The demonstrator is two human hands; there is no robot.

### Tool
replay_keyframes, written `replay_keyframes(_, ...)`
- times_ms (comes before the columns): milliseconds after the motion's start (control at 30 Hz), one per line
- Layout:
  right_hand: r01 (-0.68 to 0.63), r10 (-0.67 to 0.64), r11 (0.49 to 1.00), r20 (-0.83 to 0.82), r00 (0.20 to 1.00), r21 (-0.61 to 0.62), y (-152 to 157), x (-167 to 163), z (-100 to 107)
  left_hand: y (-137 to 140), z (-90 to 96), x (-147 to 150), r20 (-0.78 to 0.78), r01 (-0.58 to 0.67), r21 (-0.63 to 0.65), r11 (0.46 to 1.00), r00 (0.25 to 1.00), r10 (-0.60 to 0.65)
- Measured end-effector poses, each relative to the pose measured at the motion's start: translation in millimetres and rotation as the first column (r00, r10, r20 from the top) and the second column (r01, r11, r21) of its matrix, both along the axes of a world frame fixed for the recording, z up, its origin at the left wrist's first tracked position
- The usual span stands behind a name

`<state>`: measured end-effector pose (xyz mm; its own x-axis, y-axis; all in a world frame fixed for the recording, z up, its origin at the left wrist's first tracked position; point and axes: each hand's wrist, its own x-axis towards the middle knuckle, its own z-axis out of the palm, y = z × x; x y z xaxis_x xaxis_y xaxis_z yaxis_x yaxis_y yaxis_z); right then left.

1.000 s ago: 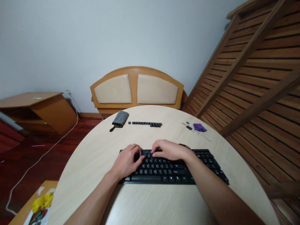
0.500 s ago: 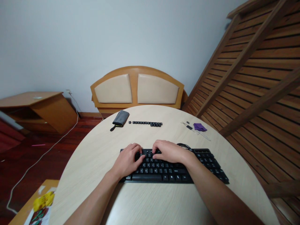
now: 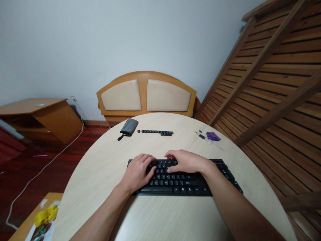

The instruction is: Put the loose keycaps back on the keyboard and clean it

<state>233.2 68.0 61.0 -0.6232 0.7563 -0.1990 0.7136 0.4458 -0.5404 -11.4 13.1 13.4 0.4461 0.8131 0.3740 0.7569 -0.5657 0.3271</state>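
Note:
A black keyboard (image 3: 165, 182) lies flat on the round, light wooden table (image 3: 160, 217), its right end partly behind my right forearm. Over its upper left keys rests my left hand (image 3: 137, 171), fingers curved and thumb held apart, with nothing visible in it. My right hand (image 3: 188, 161) is above the upper middle keys, thumb spread away from its bent fingers; I see nothing between them. Beyond the keyboard stands a line of loose black keycaps (image 3: 151, 131), with a short second row at its right end.
A dark grey pouch (image 3: 129, 127) lies at the table's far left. At the far right are a purple cloth (image 3: 213, 136), a small black piece (image 3: 202, 136) and thin metal wires (image 3: 217, 145). A slatted wooden panel (image 3: 271, 87) leans on the right; a headboard (image 3: 143, 93) stands behind.
My right hand has moved slightly right, its thumb and fingers opening apart. My left fingers have shifted a little right over the keys. The keyboard has slid slightly left.

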Motion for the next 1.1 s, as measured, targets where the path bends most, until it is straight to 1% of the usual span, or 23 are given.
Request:
replay_keyframes(67, 0.026, -0.026, 1.000, 0.032, 0.999, -0.009, -8, 6, -1, -3, -0.6, 6, 0.035, 0.011, -0.003, 1.000, 0.999, -0.011)
replay_keyframes(133, 0.007, -0.008, 1.000, 0.033, 0.999, 0.020, -17, 10, -5, -5, -2.2, 13, 0.073, 0.029, -0.021, 0.999, 0.997, -0.028)
replay_keyframes(233, -0.009, 0.012, 0.993, -0.025, 1.000, 0.121, -31, 12, -18, -8, -4.0, 21, 0.096, 0.043, -0.065, 0.997, 0.995, -0.037)
replay_keyframes(300, -0.007, 0.016, 0.985, -0.051, 0.999, 0.172, -39, 12, -28, -10, -3.7, 23, 0.094, 0.030, -0.101, 0.994, 0.995, -0.020)
replay_keyframes(433, 0.007, 0.018, 0.965, -0.093, 0.995, 0.263, -50, 14, -46, -10, -2.1, 24, 0.107, 0.008, -0.169, 0.986, 0.994, 0.010)
replay_keyframes(533, 0.017, 0.021, 0.954, -0.122, 0.992, 0.300, -53, 16, -53, -8, -3.6, 23, 0.154, 0.010, -0.208, 0.978, 0.988, 0.023)
replay_keyframes(700, 0.007, 0.036, 0.948, -0.129, 0.991, 0.318, -52, 19, -56, -4, -7.0, 22, 0.192, 0.006, -0.251, 0.968, 0.980, 0.044)
replay_keyframes(900, 0.007, 0.040, 0.942, -0.132, 0.990, 0.335, -53, 18, -55, -4, -7.5, 21, 0.201, 0.000, -0.265, 0.964, 0.978, 0.055)
replay_keyframes(1100, 0.051, 0.004, 0.936, -0.156, 0.988, 0.348, -57, 15, -53, -3, -8.4, 22, 0.203, -0.005, -0.293, 0.956, 0.977, 0.067)
